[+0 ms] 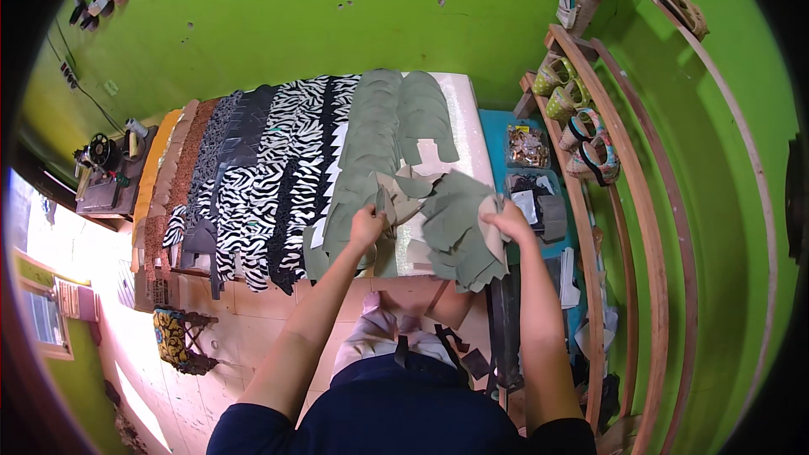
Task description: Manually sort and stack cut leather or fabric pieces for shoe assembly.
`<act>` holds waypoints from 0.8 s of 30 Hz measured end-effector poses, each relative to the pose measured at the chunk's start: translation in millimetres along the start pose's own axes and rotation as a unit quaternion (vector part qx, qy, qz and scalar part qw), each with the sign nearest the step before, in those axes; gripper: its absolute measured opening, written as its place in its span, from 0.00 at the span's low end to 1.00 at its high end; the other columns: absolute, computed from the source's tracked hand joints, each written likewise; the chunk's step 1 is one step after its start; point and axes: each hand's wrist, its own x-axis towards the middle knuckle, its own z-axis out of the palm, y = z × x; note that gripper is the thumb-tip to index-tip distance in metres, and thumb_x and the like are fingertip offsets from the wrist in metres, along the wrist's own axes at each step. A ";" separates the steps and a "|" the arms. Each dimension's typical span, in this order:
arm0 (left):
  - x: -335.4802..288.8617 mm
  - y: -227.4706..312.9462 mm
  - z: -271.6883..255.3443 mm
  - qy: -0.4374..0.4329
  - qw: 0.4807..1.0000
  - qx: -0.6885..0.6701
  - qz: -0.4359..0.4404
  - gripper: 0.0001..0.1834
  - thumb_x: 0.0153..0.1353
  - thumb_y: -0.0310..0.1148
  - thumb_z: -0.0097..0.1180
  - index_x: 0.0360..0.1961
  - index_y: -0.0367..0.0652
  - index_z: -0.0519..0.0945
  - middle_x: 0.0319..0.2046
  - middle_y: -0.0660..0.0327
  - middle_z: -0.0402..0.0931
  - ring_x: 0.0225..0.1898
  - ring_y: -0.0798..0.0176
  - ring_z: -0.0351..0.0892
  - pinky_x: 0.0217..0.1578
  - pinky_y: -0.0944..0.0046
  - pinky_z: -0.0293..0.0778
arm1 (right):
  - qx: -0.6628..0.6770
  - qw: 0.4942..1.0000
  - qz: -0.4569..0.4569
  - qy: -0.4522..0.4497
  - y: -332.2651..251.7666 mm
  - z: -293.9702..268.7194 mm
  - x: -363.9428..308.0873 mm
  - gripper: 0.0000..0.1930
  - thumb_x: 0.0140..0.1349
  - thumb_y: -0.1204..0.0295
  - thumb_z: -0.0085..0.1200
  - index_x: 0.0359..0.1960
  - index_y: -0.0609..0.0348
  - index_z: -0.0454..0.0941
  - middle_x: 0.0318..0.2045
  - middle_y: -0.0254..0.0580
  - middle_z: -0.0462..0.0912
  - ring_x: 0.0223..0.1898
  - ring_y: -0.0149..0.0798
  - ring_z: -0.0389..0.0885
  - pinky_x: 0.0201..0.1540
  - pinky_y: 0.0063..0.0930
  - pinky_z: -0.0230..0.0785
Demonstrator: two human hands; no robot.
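Observation:
My right hand (pixel 508 221) is closed on the edge of a thick, fanned bunch of grey-green cut pieces (pixel 459 232), which look like leather or fabric with a beige backing. The bunch hangs over the table's front edge. To its left, my left hand (pixel 368 226) pinches a single grey-green piece (pixel 383 200), its beige underside partly showing. Beyond both hands, overlapping rows of rounded grey-green pieces (pixel 371 131) lie on the table. A shorter row of the same pieces (pixel 425 118) lies beside them on a white sheet (pixel 465 131).
Left of the green rows lie zebra-print pieces (pixel 291 122), dark grey, brown and yellow ones. A sewing machine (pixel 101 152) stands far left, a patterned stool (pixel 179 339) below it. On the right, a blue surface holds a clear container (pixel 527 147); wooden racks (pixel 624 160) carry sandals (pixel 590 147).

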 end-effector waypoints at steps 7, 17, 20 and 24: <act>10.6 -3.9 -0.4 0.043 0.996 -0.048 0.057 0.17 0.51 0.31 0.50 0.41 0.31 0.72 0.35 0.42 0.75 0.38 0.43 0.75 0.41 0.56 0.70 | -0.147 0.987 0.055 0.022 2.8 24.0 17.3 0.41 0.42 0.59 0.61 0.58 0.64 0.56 0.48 0.58 0.72 0.50 0.53 0.71 0.52 0.38 0.64; 14.4 5.4 -9.1 0.056 0.968 0.112 0.216 0.26 0.50 0.30 0.52 0.52 0.39 0.64 0.49 0.45 0.61 0.51 0.43 0.62 0.51 0.53 0.62 | -0.317 0.933 -0.129 0.109 -60.7 70.3 71.2 0.35 0.49 0.62 0.57 0.59 0.57 0.58 0.52 0.44 0.68 0.61 0.45 0.55 0.64 0.44 0.40; 13.1 1.4 -9.5 0.022 0.957 0.144 0.249 0.26 0.50 0.31 0.52 0.52 0.40 0.64 0.50 0.47 0.61 0.50 0.46 0.63 0.49 0.53 0.63 | -0.354 0.923 -0.114 0.097 -59.8 98.6 89.7 0.30 0.49 0.65 0.55 0.56 0.53 0.63 0.51 0.40 0.70 0.60 0.42 0.57 0.64 0.48 0.38; 17.2 -6.1 -15.0 -0.003 0.954 0.151 0.260 0.26 0.50 0.33 0.52 0.52 0.41 0.65 0.50 0.49 0.61 0.50 0.47 0.64 0.49 0.53 0.63 | -0.356 0.928 -0.102 0.055 -51.7 113.6 105.1 0.16 0.50 0.72 0.51 0.43 0.43 0.76 0.43 0.32 0.74 0.54 0.35 0.67 0.63 0.50 0.41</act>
